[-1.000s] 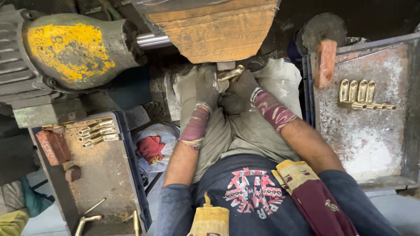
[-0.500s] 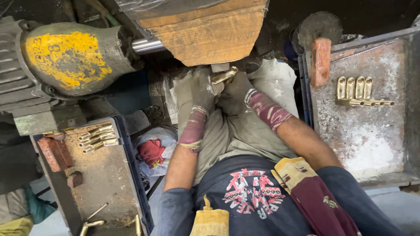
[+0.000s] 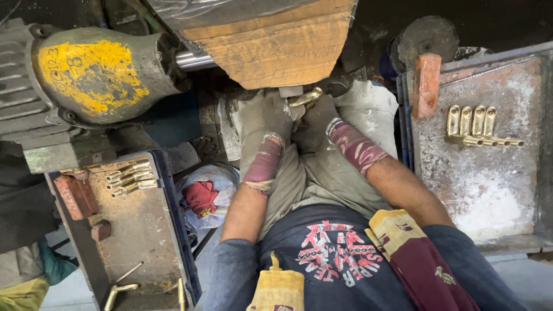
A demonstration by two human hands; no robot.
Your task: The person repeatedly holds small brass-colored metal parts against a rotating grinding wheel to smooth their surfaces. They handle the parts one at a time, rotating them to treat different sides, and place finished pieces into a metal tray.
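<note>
Both my hands are gloved and bunched close together right under the lower edge of the big buffing wheel (image 3: pixel 276 49). My left hand (image 3: pixel 266 118) and right hand (image 3: pixel 315 121) are closed together on a small brass fitting (image 3: pixel 305 97), which sits at the top of my fingers, its bright end poking out to the right and touching or nearly touching the wheel's underside; I cannot tell which. There is very little room there: the wheel's edge hangs just above my knuckles, and a pale sack (image 3: pixel 368 109) presses in beside my right wrist.

To my left the yellow-painted motor housing (image 3: pixel 92 75) crowds in, its steel shaft (image 3: pixel 193 59) running to the wheel. Below it, a rusty tray (image 3: pixel 144 230) carries a small row of brass pieces (image 3: pixel 129 178) near its top edge, a brick (image 3: pixel 75 196) beside them, and a few more brass pieces at the bottom. Between that tray and my left forearm lies a red rag (image 3: pixel 201 196) on a bundle of cloth.

On my right, a dusty, white-streaked tray (image 3: pixel 489 190) holds four brass fittings (image 3: pixel 475 126) in a neat row, well apart from my hands, with another brick (image 3: pixel 426 83) standing at its left rim. The floor around is dark and grimy.
</note>
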